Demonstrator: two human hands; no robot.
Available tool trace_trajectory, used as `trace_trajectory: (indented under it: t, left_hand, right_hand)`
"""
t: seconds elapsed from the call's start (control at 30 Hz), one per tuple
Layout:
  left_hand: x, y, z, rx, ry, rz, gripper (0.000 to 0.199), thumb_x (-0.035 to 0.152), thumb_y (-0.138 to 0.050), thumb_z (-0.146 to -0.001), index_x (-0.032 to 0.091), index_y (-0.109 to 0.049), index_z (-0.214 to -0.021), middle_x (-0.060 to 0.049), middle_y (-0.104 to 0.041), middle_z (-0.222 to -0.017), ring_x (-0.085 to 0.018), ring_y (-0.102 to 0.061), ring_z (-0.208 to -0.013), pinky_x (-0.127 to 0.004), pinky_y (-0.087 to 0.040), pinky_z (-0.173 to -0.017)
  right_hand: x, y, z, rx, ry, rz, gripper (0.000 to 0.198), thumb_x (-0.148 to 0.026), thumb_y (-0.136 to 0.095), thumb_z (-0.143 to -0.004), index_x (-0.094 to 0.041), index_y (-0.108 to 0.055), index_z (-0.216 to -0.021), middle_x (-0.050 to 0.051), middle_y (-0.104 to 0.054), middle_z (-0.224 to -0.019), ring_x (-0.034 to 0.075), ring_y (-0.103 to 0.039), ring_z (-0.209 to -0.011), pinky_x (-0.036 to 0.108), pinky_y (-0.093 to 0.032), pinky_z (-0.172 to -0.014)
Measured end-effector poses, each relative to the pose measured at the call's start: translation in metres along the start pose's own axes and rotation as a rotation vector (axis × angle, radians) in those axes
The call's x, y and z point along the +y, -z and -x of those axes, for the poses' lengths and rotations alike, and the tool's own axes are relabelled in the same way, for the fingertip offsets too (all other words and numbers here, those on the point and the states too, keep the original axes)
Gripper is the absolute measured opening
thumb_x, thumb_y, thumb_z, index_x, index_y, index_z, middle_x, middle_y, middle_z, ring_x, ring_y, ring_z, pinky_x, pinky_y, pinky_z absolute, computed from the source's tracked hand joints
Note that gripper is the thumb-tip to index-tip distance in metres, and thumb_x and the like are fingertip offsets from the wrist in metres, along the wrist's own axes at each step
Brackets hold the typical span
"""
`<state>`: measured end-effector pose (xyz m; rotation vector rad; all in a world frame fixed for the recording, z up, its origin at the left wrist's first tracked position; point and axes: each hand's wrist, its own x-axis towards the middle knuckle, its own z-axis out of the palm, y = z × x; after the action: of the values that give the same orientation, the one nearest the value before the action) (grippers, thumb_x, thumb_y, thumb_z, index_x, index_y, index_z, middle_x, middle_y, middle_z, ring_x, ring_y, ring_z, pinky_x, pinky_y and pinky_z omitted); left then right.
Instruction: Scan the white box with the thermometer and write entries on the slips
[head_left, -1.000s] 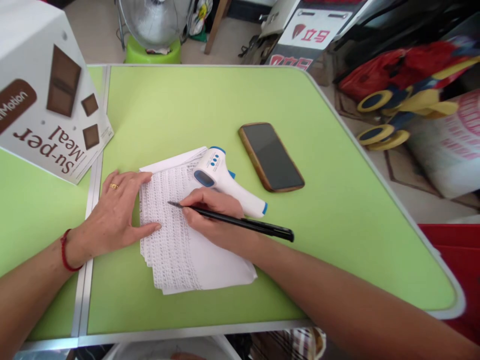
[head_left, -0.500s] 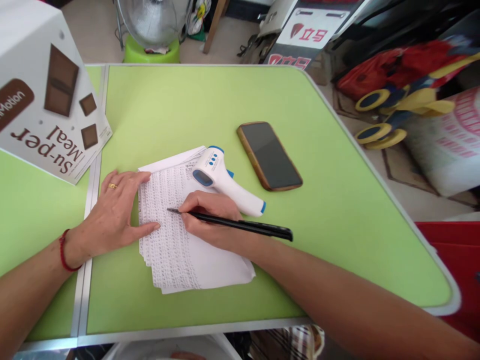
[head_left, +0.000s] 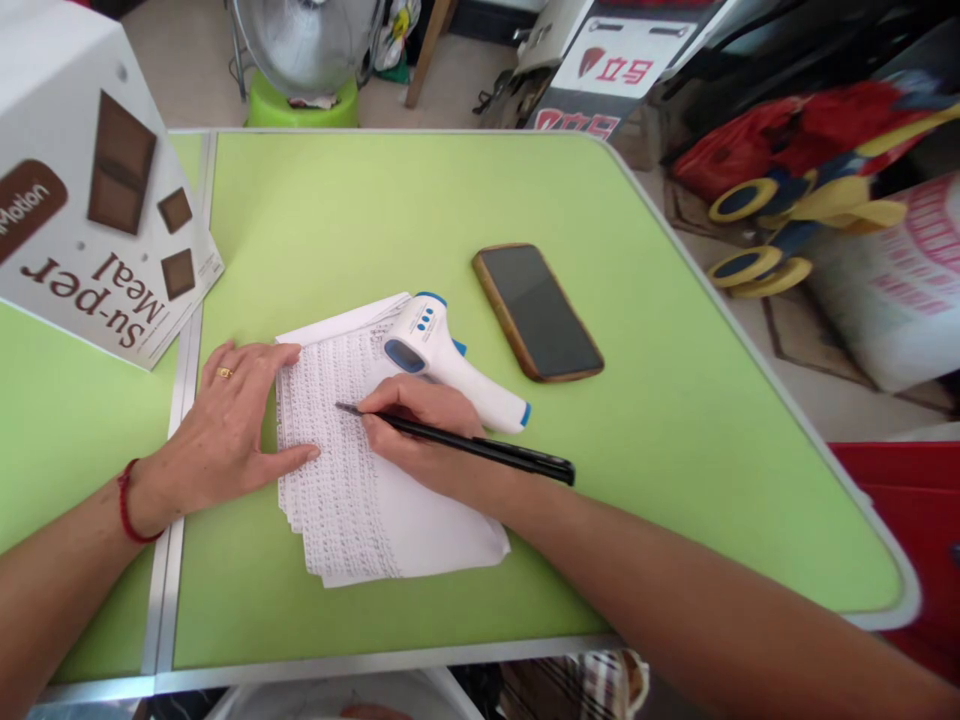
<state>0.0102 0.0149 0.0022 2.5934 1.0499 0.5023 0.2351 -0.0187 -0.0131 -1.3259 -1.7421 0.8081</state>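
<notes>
A stack of paper sheets [head_left: 442, 525] covered in rows of small handwriting lies on the green table. My right hand [head_left: 424, 425] grips a black pen [head_left: 480, 447], its tip at the written rows of the top sheet. My left hand [head_left: 240, 420] is spread at the stack's left side, thumb and forefinger resting on the paper edge. A white and blue infrared thermometer [head_left: 480, 385] lies across the upper right of the sheets, just beyond my right hand.
A phone in a brown case [head_left: 538, 312] lies right of the thermometer. A white "Su-per Meal" box [head_left: 67, 110] stands at the table's left. Beyond the green table [head_left: 675, 480] are a fan [head_left: 300, 45] on a green stool and a red bag [head_left: 787, 135].
The pen tip has shifted slightly up the sheet, and my right hand with it. My left hand, the thermometer and the phone stay in place.
</notes>
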Motion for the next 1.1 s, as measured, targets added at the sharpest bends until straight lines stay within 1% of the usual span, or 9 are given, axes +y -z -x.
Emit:
trace_trajectory:
  t: [0.1, 0.27, 0.47, 0.6, 0.83, 1.0, 1.1]
  left_hand:
    - [-0.0001, 0.0004, -0.0003, -0.004, -0.002, -0.003, 0.068, 0.045, -0.069, -0.083, 0.020, -0.032, -0.135, -0.013, -0.053, -0.128, -0.033, -0.049, -0.121, -0.058, -0.027, -0.112]
    - [0.0002, 0.0009, -0.0003, -0.006, -0.001, -0.004, 0.068, 0.043, -0.070, -0.083, 0.019, -0.032, -0.134, -0.014, -0.053, -0.127, -0.033, -0.049, -0.120, -0.059, -0.027, -0.112]
    - [0.0005, 0.0013, -0.0007, -0.006, -0.008, 0.001, 0.067, 0.043, -0.069, -0.083, 0.019, -0.032, -0.134, -0.014, -0.053, -0.126, -0.033, -0.049, -0.120, -0.059, -0.028, -0.111]
    - [0.0002, 0.0011, -0.0011, 0.001, -0.018, -0.006, 0.068, 0.043, -0.070, -0.083, 0.018, -0.032, -0.134, -0.014, -0.054, -0.126, -0.033, -0.049, -0.120, -0.058, -0.029, -0.110]
    - [-0.0006, 0.0004, -0.0001, -0.002, -0.005, -0.002, 0.067, 0.043, -0.069, -0.083, 0.019, -0.032, -0.134, -0.013, -0.053, -0.127, -0.032, -0.049, -0.120, -0.058, -0.027, -0.112]
    - [-0.0009, 0.0004, -0.0004, 0.007, -0.017, -0.005, 0.068, 0.042, -0.071, -0.082, 0.018, -0.033, -0.134, -0.014, -0.054, -0.126, -0.033, -0.049, -0.120, -0.058, -0.028, -0.111]
    - [-0.0009, 0.0003, -0.0002, 0.012, -0.017, -0.005, 0.067, 0.043, -0.070, -0.083, 0.018, -0.033, -0.133, -0.014, -0.054, -0.125, -0.033, -0.050, -0.119, -0.058, -0.029, -0.110]
  right_hand:
    - [-0.0004, 0.0001, 0.0002, 0.014, 0.007, -0.007, 0.010, -0.017, -0.055, -0.074, -0.022, -0.063, -0.072, -0.003, -0.067, -0.062, 0.010, -0.057, -0.053, 0.022, -0.045, -0.050]
    - [-0.0008, 0.0003, 0.0004, 0.048, 0.046, 0.023, 0.010, -0.014, -0.053, -0.073, -0.021, -0.059, -0.069, -0.004, -0.063, -0.057, 0.009, -0.054, -0.049, 0.021, -0.042, -0.048]
    - [0.0007, 0.0017, 0.0003, -0.009, 0.103, 0.037, 0.011, -0.012, -0.054, -0.072, -0.021, -0.058, -0.067, -0.005, -0.061, -0.056, 0.009, -0.053, -0.050, 0.021, -0.040, -0.048]
    - [0.0016, 0.0026, 0.0004, -0.001, 0.116, 0.094, 0.012, -0.010, -0.050, -0.069, -0.021, -0.054, -0.064, -0.004, -0.059, -0.055, 0.009, -0.053, -0.050, 0.021, -0.038, -0.047]
    - [0.0066, 0.0016, 0.0009, 0.007, 0.242, 0.131, 0.011, -0.011, -0.048, -0.070, -0.021, -0.051, -0.066, -0.006, -0.053, -0.053, 0.008, -0.048, -0.047, 0.021, -0.036, -0.048]
    - [0.0056, 0.0020, 0.0016, 0.021, 0.325, 0.163, 0.012, -0.010, -0.050, -0.073, -0.021, -0.052, -0.068, -0.005, -0.055, -0.055, 0.008, -0.050, -0.049, 0.021, -0.039, -0.049]
    - [0.0041, 0.0024, 0.0015, 0.020, 0.362, 0.137, 0.013, -0.009, -0.051, -0.076, -0.021, -0.056, -0.075, -0.005, -0.059, -0.059, 0.009, -0.053, -0.050, 0.022, -0.043, -0.050]
